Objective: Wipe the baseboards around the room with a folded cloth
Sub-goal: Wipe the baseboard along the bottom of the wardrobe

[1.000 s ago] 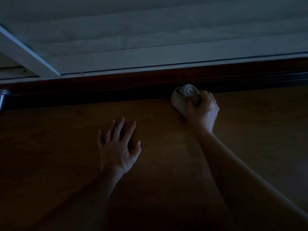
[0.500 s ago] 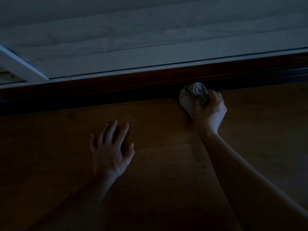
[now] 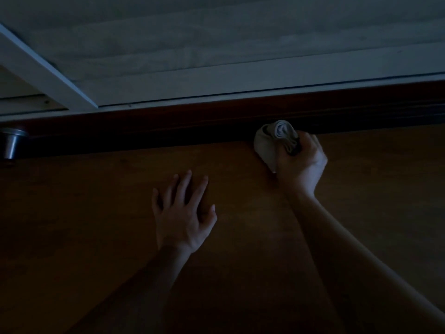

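Observation:
In dim light a dark wooden baseboard (image 3: pixel 168 126) runs across the view where the wall meets the wooden floor (image 3: pixel 96 225). My right hand (image 3: pixel 302 162) grips a bunched pale cloth (image 3: pixel 267 143) and holds it against the foot of the baseboard right of centre. My left hand (image 3: pixel 183 213) lies flat on the floor with its fingers spread, a little left of and nearer than the cloth.
A pale slatted panel with a white frame (image 3: pixel 216 85) sits above the baseboard. A small metal doorstop (image 3: pixel 12 143) stands at the far left against the baseboard. Bare wooden floor stretches to both sides of my arms.
The view has shifted back so the doorstop shows again at the left. My right hand still holds the cloth on the baseboard, and my left hand stays flat on the floor.

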{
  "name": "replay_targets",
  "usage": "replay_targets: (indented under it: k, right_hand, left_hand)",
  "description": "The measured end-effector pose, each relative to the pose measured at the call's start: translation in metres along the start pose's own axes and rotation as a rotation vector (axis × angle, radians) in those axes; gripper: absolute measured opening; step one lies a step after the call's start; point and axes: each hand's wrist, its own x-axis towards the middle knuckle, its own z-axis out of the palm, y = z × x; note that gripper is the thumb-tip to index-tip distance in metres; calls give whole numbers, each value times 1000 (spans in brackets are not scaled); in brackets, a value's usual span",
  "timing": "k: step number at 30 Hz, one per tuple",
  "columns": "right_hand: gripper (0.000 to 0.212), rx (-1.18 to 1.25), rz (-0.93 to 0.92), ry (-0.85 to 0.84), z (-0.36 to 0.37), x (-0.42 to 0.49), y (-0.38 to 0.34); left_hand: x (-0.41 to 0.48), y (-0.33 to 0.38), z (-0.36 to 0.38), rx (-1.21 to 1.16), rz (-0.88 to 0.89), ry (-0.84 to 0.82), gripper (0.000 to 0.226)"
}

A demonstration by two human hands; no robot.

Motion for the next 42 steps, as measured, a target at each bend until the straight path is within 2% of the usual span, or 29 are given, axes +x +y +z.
replay_targets:
  k: [3,9,13,16,19,20,23,30,35,42]
  right_hand:
    - [23,15,-1,-25,12,-9,-15]
    - [63,141,-70,-181,48,-38,-68]
    - [66,129,-48,-240,57,-41,-87]
    - [57,100,-41,-174,45,-34,-75]
    - [19,-13,14,-111,24,-18,-44]
    - [15,-42,44,-89,17,-11,-34]
    - [12,-78,95,-43,-5,4,-11]
    - [13,-73,73,40,-21,17,15]
    - [13,-54,-18,-65,-18,17,15]
    - [12,-32,31,-20,-34,29,30]
  left_hand:
    - [1,-1,2,13,-4,12,67]
    - [2,-2,7,-11,7,63,66]
    - [2,-3,5,-27,15,82,66]
    - [4,-5,5,-35,9,77,66]
    - [2,-4,3,-31,13,58,67]
    - [3,-3,1,-26,12,52,68]
    - [6,-2,-1,-27,-4,1,68]
    - [3,-2,4,-3,17,67,66]
    - [4,-3,6,20,12,63,65]
    - [4,29,-7,47,-152,-3,65]
